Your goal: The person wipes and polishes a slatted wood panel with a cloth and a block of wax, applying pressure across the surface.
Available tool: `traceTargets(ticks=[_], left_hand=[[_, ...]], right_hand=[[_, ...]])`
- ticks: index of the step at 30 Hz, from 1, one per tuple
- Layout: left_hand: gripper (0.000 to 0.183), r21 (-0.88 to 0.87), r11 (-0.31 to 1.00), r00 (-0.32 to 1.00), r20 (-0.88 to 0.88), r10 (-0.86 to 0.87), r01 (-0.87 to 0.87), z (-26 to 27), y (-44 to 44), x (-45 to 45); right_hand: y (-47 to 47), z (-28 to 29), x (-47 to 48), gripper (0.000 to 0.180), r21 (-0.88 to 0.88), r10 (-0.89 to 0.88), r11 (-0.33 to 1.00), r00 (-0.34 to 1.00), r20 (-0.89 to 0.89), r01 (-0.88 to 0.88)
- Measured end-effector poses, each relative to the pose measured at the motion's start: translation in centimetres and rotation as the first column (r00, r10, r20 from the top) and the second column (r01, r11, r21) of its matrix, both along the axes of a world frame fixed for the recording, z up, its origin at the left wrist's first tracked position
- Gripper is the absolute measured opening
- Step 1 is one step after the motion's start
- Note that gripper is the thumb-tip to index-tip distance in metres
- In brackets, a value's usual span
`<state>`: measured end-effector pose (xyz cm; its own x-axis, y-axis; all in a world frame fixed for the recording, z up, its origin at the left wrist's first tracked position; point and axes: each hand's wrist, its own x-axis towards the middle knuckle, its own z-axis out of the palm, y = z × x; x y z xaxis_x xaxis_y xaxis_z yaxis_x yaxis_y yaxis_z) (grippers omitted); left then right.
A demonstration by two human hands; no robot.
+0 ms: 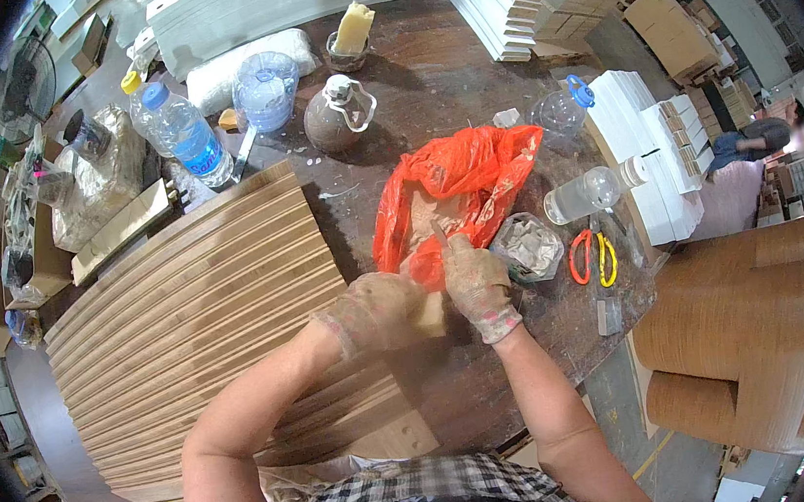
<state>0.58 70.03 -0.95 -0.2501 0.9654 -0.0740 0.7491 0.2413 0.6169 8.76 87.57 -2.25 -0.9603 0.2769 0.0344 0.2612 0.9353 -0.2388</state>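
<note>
A red plastic bag (470, 163) lies on the dark table, its mouth open on a tan, powdery-looking mass (435, 214). My right hand (477, 280), in a stained work glove, is at the bag's near edge, closed on a thin flat tool (439, 234) whose tip points into the bag. My left hand (379, 308), gloved too, is beside the near left edge of the bag; its fingers are blurred. A pale yellow block (429, 316) shows below and between the hands; whether the left hand grips it is unclear. Grooved wooden strips (209, 308) lie side by side at the left.
Right of the bag are a cut plastic container (528, 249), a clear bottle (580, 195) and red-and-yellow-handled scissors (591, 257). Beyond stand a jug (338, 118), water bottles (188, 137) and a cup with a yellow block (354, 28). White boards (280, 3) are stacked behind. A person (758, 138) is far right.
</note>
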Motion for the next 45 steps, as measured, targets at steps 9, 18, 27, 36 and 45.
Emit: traceTargets(ticks=[9, 18, 27, 36, 45], left_hand=[[0.034, -0.028, 1.0, 0.999, -0.044, 0.011, -0.012, -0.2, -0.3, -0.1], [0.048, 0.121, 0.991, 0.973, -0.227, -0.029, 0.058, -2.7, -0.5, 0.1], [0.054, -0.255, 0.966, 0.986, -0.167, -0.013, -0.031, 0.0, 0.1, 0.3], [0.056, -0.257, 0.966, 0.999, -0.047, 0.023, -0.034, 1.3, 0.3, 0.1], [0.051, -0.283, 0.958, 0.999, 0.014, 0.051, -0.045, 2.5, 0.4, 0.1]], right_hand=[[0.4, -1.9, 0.5, 0.024, -0.29, -0.046, 0.957, 0.992, -0.116, 0.011], [0.9, -2.6, 0.6, 0.039, -0.037, 0.179, 0.982, 0.971, -0.156, -0.187], [2.0, -3.5, 0.3, 0.045, -0.086, 0.291, 0.94, 0.905, -0.309, -0.331], [0.8, -4.5, -0.3, 0.013, 0.006, 0.089, 0.996, 0.981, -0.175, -0.089], [2.4, -4.5, -0.1, 0.03, -0.501, 0.2, 0.797, 0.93, -0.309, -0.338]])
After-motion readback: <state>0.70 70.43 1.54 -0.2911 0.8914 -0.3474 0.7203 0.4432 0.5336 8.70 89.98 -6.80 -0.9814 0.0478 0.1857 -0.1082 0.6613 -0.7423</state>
